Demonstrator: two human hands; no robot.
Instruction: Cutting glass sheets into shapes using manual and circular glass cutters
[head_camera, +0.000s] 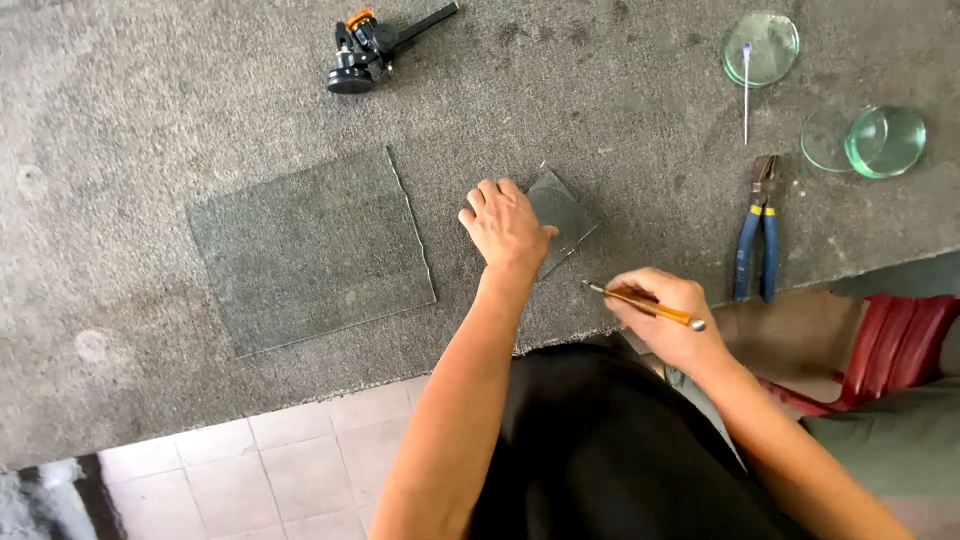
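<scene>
My left hand (505, 225) lies flat on a small square glass piece (566, 210), pressing it onto the grey carpeted table (130, 110). To its right, near the table's front edge, my right hand (665, 315) grips a slim glass cutter (645, 304) with a wooden handle and metal end. The cutter's tip points left toward the small piece's lower corner, a little apart from it. A larger clear glass sheet (310, 250) lies flat to the left of my left hand.
A black and orange circle cutter with a suction base (375, 45) sits at the back. Blue-handled pliers (760, 235) lie at the right. Round glass discs (762, 47) (885, 140) and a thin tool (746, 90) rest at the back right. A red chair (895, 340) stands below the table edge.
</scene>
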